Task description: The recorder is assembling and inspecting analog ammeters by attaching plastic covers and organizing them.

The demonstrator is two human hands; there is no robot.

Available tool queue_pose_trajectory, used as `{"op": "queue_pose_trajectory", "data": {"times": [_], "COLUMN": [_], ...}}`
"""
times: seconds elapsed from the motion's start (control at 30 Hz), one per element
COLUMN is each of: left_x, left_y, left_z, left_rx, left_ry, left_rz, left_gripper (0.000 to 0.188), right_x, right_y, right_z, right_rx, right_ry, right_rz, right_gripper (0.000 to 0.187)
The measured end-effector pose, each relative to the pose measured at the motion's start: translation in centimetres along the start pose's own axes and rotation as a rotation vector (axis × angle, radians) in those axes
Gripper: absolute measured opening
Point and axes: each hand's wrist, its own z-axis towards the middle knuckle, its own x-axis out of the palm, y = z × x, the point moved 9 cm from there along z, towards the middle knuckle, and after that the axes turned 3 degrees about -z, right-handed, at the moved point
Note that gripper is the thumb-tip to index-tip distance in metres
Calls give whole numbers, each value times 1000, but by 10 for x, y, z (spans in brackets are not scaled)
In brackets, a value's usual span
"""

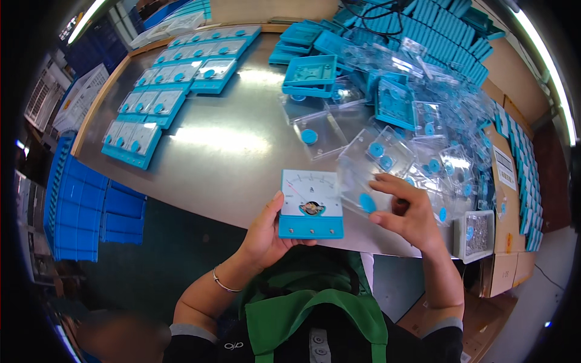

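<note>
My left hand (265, 236) is closed around the left side and underside of an analog meter (311, 225), held level near the table's front edge. The meter has a light-blue base, a white dial with a needle, and an open cutout showing its mechanism; no clear cover lies over it. Just to its right, a clear plastic cover (367, 202) with a blue disc sits between the thumb and fingers of my right hand (417, 212). That cover is slightly blurred and close to the meter's right edge. Loose clear covers (387, 151) with blue discs lie beyond my right hand.
Rows of covered meters (169, 100) stand on the metal table (212, 142) at left. Blue housings (308, 75) and stacked blue parts pile up at far right. A white tray (461, 242) of small metal parts sits at the right edge by a cardboard box (505, 224). Blue crates (75, 212) stand left.
</note>
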Motion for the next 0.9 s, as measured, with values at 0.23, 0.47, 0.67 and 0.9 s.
{"op": "queue_pose_trajectory", "data": {"times": [0.23, 0.47, 0.67, 0.9], "left_x": [27, 24, 26, 26], "left_y": [29, 32, 35, 37], "left_z": [3, 3, 4, 5], "left_rx": [-169, -176, -196, -197], "left_ry": [148, 143, 160, 149], "left_rz": [-221, -254, -302, -282], "left_gripper": [54, 53, 52, 53], "right_x": [38, 36, 37, 39], "right_y": [20, 14, 12, 10], "right_z": [22, 18, 17, 19], "right_rx": [-50, -6, -1, -9], "right_ry": [213, 225, 236, 241], "right_rz": [-38, -26, -19, 16], "right_gripper": [51, 52, 52, 51]}}
